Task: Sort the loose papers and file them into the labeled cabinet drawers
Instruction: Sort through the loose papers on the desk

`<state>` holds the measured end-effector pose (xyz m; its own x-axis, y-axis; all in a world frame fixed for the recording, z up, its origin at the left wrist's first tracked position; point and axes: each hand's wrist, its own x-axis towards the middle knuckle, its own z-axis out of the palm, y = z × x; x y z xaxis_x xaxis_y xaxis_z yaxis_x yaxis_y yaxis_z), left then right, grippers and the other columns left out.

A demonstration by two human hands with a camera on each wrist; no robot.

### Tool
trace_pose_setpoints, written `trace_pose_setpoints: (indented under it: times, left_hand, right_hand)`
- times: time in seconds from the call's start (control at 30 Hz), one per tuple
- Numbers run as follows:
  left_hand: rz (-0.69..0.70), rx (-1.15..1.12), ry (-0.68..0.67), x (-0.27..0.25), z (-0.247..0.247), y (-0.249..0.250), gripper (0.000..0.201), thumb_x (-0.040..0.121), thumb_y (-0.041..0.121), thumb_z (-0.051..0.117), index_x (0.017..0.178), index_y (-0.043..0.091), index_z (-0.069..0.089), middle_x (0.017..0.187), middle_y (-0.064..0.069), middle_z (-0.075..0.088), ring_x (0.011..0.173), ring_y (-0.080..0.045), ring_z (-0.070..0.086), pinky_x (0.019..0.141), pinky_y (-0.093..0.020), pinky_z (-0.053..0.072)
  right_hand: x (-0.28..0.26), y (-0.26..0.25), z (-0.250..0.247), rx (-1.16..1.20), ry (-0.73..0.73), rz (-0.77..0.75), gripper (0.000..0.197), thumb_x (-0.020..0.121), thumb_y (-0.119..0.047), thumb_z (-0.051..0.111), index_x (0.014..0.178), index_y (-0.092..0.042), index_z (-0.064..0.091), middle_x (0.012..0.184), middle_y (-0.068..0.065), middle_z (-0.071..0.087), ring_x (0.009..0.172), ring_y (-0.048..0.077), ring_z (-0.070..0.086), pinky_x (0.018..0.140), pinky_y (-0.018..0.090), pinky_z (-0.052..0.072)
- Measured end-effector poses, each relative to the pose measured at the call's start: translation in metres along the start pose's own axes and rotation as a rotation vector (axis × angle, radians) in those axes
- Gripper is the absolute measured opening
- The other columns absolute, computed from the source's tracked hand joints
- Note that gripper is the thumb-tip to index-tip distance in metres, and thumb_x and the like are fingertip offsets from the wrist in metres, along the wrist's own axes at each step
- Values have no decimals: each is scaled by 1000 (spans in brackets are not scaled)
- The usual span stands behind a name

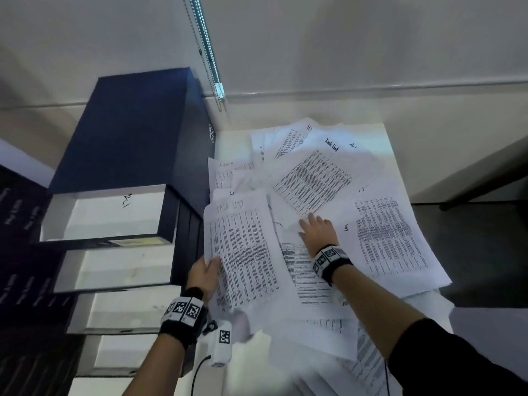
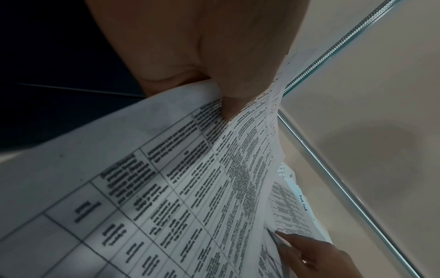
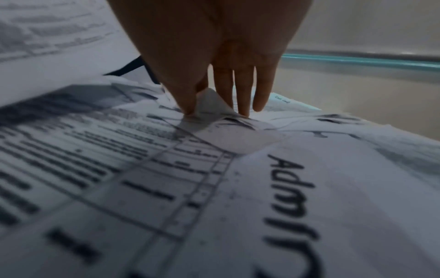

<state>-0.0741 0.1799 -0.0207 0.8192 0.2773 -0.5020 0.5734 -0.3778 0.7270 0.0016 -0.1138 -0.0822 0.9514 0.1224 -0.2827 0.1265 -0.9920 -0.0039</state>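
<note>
Head view, left hand: left hand (image 1: 204,274) is sitting nearest the lens, gripping the lower left edge of the "Task List" sheet (image 1: 243,247) and holding it tilted up off the heap, probably so its heading can be read.
Head view, right hand: right hand (image 1: 317,231) is reaching out over the paper pile (image 1: 394,238), fingers working at a sheet's corner (most likely to peel off the next page).
Head view, drawers: cabinet (image 1: 131,132) is standing just left of the table (image 1: 383,132), with its drawers (image 1: 114,215) pulled out in steps, likely so each stays reachable; only a scrawled mark is showing on the top one.
Left wrist view, grip: thumb (image 2: 228,90) is pressing down into the printed table sheet (image 2: 166,188), creasing it against fingers hidden beneath, a firm pinch that is keeping the page from sliding.
Left wrist view, far side: the other hand's fingers (image 2: 309,252) are touching the papers lower right.
Right wrist view, corner: thumb and fingertips (image 3: 243,105) are pinching a curled page corner (image 3: 214,105), lifting it clear of the sheet below.
Right wrist view, foreground: sheet headed "Admin" (image 3: 292,188) is lying flat under the wrist (not yet filed).
</note>
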Motion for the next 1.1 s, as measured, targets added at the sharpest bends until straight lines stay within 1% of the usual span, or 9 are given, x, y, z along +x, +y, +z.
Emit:
trace_pose_setpoints:
  times: [0.1,0.27,0.47,0.63,0.73,0.77,0.83,0.97,1.1]
  left_hand:
    - [-14,-31,-11,-2,0,5,37,101,25,50,129,1,55,116,-10,63,105,-23,58,95,-32,44]
    - [19,-76,-9,7,-1,15,37,98,19,55,132,3,54,122,-14,64,106,-25,60,96,-36,47]
    - [108,-67,-31,10,-1,8,34,89,26,69,108,-3,69,99,-17,72,99,-32,67,76,-28,46]
    - [36,-24,-200,10,-6,-11,49,79,47,72,95,0,74,91,-11,75,93,-26,68,82,-31,50]
    - [9,16,-248,-5,0,-16,55,80,44,74,75,-9,66,63,-9,71,71,-18,64,64,-26,44]
    - [-2,50,-254,-10,2,-21,57,81,44,74,72,-11,64,63,-12,70,88,-14,60,61,-26,42]
    - [-6,141,-294,-13,12,-36,62,69,64,73,59,3,60,47,-3,56,50,-16,40,55,-30,36]
    - [-17,247,-357,-8,33,-66,65,57,78,71,68,17,52,64,1,46,60,-14,43,60,-28,34]
    - [14,126,-401,-22,39,-54,46,67,58,79,81,16,69,77,6,69,77,-17,63,74,-28,49]
  right_hand:
    - [-5,2,-14,-23,16,-38,35,94,-3,44,123,-14,59,119,7,61,102,24,61,90,37,50]
    - [-40,15,-37,171,40,9,22,93,-11,54,93,-24,71,88,-5,66,81,12,63,64,21,46]
    - [-159,35,7,364,-172,5,34,77,-15,77,59,-34,55,115,-9,53,106,7,46,99,24,47]
    - [-220,65,22,447,-233,302,25,75,-6,71,89,-27,71,137,0,38,129,19,43,108,25,36]
    - [-228,68,19,589,-243,318,39,80,-9,64,116,-22,70,132,3,50,124,18,49,105,26,37]
    - [-227,66,17,647,-224,332,39,84,-10,60,120,-20,68,129,3,55,119,18,53,103,29,40]
    - [-222,58,14,799,-122,410,28,91,-12,55,114,-16,71,117,5,64,106,17,59,95,32,47]
    - [-214,30,10,888,29,524,24,88,-41,68,76,-22,75,67,-8,67,62,4,61,65,19,49]
    - [-214,9,11,916,-99,477,26,79,-26,80,102,-15,75,66,-5,68,52,3,61,53,14,52]
